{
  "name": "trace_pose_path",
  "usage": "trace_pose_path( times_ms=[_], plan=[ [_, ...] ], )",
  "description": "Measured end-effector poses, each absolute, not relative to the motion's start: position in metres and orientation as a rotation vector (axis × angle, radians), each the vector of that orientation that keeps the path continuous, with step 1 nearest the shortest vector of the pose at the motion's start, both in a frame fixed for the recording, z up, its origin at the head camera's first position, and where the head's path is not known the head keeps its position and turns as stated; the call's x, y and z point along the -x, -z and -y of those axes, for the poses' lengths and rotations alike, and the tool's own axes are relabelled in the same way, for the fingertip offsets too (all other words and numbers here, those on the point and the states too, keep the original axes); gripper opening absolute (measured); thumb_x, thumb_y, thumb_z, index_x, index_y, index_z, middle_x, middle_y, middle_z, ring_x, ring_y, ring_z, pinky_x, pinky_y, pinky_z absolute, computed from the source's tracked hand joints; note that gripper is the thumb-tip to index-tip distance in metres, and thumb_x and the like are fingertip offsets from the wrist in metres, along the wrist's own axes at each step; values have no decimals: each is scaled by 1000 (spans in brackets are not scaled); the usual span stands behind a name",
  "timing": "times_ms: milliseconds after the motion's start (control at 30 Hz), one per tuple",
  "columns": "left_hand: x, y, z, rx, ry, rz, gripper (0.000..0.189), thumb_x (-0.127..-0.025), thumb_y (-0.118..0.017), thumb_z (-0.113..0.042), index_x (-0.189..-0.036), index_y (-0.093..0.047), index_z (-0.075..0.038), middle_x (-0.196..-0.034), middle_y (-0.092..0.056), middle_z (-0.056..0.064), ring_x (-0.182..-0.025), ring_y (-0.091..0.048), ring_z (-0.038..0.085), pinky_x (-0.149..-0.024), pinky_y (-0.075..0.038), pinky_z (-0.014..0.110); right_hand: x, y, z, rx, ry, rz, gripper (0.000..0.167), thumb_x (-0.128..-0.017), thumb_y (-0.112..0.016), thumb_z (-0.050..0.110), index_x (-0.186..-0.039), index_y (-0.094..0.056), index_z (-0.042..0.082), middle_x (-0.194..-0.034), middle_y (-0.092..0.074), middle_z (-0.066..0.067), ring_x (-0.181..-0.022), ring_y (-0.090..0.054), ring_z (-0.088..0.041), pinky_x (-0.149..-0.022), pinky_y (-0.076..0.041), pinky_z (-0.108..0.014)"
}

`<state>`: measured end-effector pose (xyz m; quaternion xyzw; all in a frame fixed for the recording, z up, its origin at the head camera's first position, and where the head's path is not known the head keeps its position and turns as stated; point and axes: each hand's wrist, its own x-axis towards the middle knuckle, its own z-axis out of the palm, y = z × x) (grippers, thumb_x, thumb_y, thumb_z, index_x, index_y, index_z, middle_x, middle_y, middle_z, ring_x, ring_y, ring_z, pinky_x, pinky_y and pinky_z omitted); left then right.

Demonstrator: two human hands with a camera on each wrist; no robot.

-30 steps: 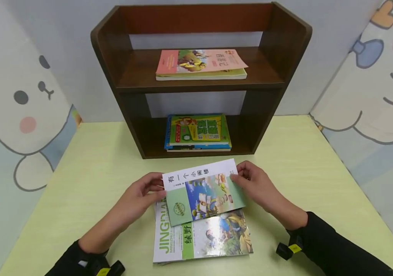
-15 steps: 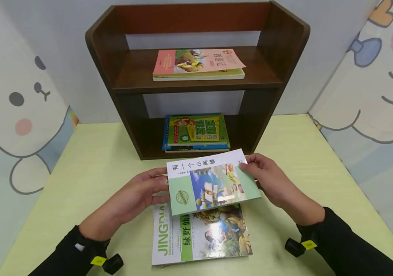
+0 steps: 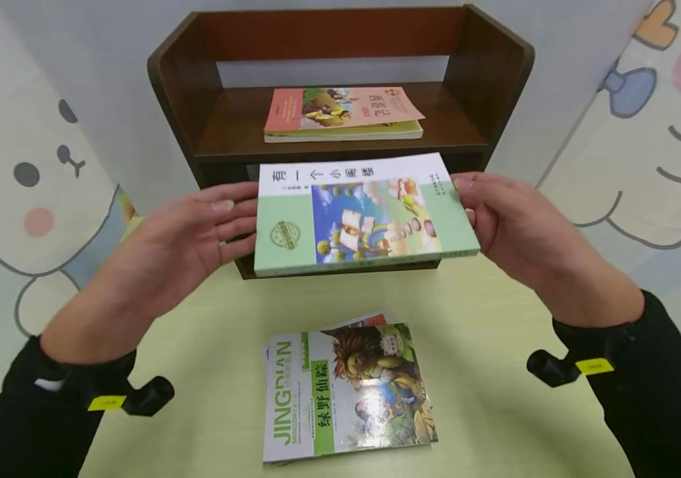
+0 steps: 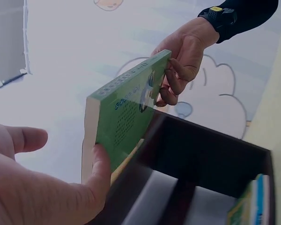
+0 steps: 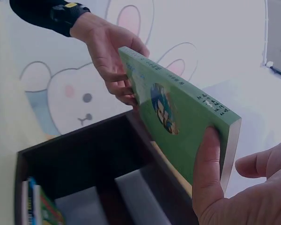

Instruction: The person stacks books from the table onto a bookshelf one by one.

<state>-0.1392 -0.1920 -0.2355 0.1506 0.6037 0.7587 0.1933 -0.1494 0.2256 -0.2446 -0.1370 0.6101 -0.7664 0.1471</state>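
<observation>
In the head view, a paperback book with a green, white and blue cover is held level in front of the bookshelf, cover up. My left hand supports its left end from beneath on nearly straight fingers, the thumb apart from the cover. At the opposite end my right hand holds the book, fingers bent under it and thumb by the edge. Both wrist views show the book's green back, with fingertips against it. Below, on the table, lies a small stack of books, a lion on the top cover.
A dark wooden bookshelf stands at the table's back. Its upper shelf bears a pink-covered book on another book. More books lie on the lower shelf, hidden in the head view. Cartoon-printed walls flank the pale yellow table.
Both hands have raised the book from just above the table stack to the front of the lower shelf. The left thumb and fingers have spread. The stack on the table is now fully uncovered.
</observation>
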Motion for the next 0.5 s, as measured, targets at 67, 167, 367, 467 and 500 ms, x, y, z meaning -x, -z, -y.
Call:
trace_pose_path(
  times_ms=[67, 167, 367, 467, 500],
  plan=[
    [147, 221, 192, -431, -2205, -1666, 64, -114, -60, -23, -170, -35, -2, -171, -45, 12, -155, -46, 35, -116, -50, 35, 160, 230, -226, 436, 2227, -1734, 37, -118, -53, 18, -146, -59, -6, -132, -76, -21, -103, -82, -26, -93, -63, -34],
    [162, 203, 188, -451, -2309, -1648, 66, -112, -64, -21, -168, -35, 0, -171, -43, 15, -156, -46, 36, -115, -51, 35, 178, 209, -223, 456, 2257, -1723, 39, -117, -56, 18, -148, -55, -7, -132, -75, -22, -101, -82, -28, -91, -64, -34],
    [199, 178, 169, -394, -2421, -1738, 61, -113, -63, -19, -165, -37, -2, -169, -44, 15, -153, -48, 32, -119, -48, 35, 218, 177, -205, 288, 2294, -1872, 48, -113, -65, 23, -154, -48, 3, -140, -65, -17, -111, -76, -29, -91, -64, -31],
    [219, 175, 161, -337, -2454, -1774, 57, -114, -62, -18, -164, -37, -6, -167, -45, 13, -150, -50, 30, -120, -47, 34, 238, 169, -195, 216, 2277, -1947, 53, -114, -64, 27, -159, -45, 6, -143, -58, -15, -119, -69, -29, -93, -64, -29],
    [226, 174, 159, -316, -2465, -1776, 57, -113, -63, -17, -163, -38, -7, -166, -45, 12, -149, -50, 29, -120, -47, 33, 243, 167, -192, 202, 2262, -1979, 55, -114, -63, 28, -162, -44, 7, -143, -56, -13, -122, -66, -28, -93, -63, -28]
  ],
)
